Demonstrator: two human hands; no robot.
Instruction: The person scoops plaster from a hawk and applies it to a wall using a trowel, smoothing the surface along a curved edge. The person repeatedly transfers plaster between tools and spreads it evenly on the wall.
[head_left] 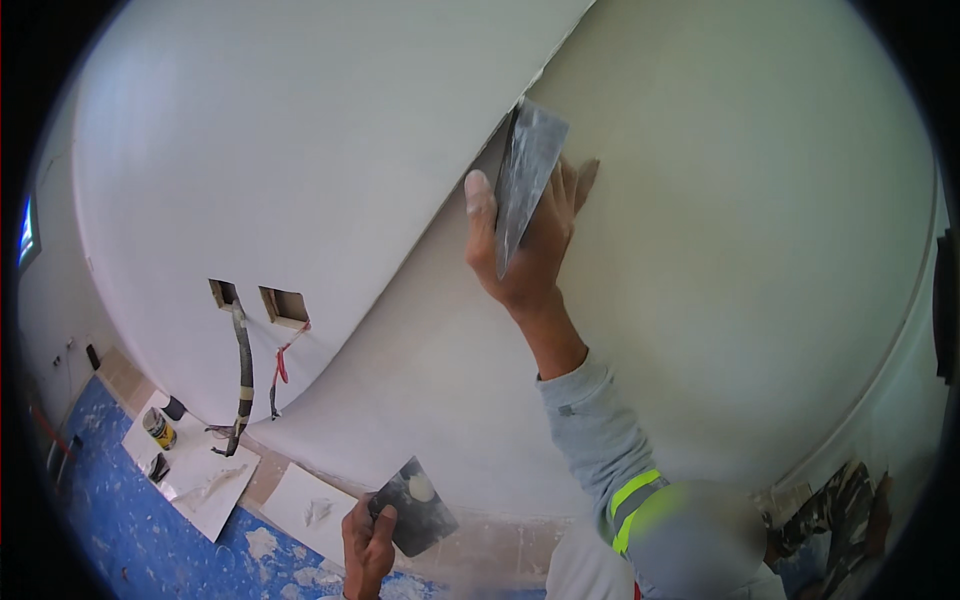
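Observation:
My right hand (pixel 545 235), at the end of a grey sleeve, is closed around a metal putty knife (pixel 535 165). The tip of its blade touches the long corner edge (pixel 440 222) where two white wall faces meet. My thumb is on the left of the blade, and the other fingers are partly hidden behind it. Low in the view, my left hand (pixel 370 545) grips a second putty knife (pixel 412 508), its dark flat blade turned up. A pale dab of filler (pixel 420 488) sits on that blade.
Two square wall cutouts (pixel 284 306) have a taped cable (pixel 244 375) and red wires (pixel 282 365) hanging out. Below, white boards (pixel 205 470) lie on a blue, plaster-spattered floor covering (pixel 130 500), with a can (pixel 159 428) on one. A person in camouflage clothing (pixel 835 520) is at lower right.

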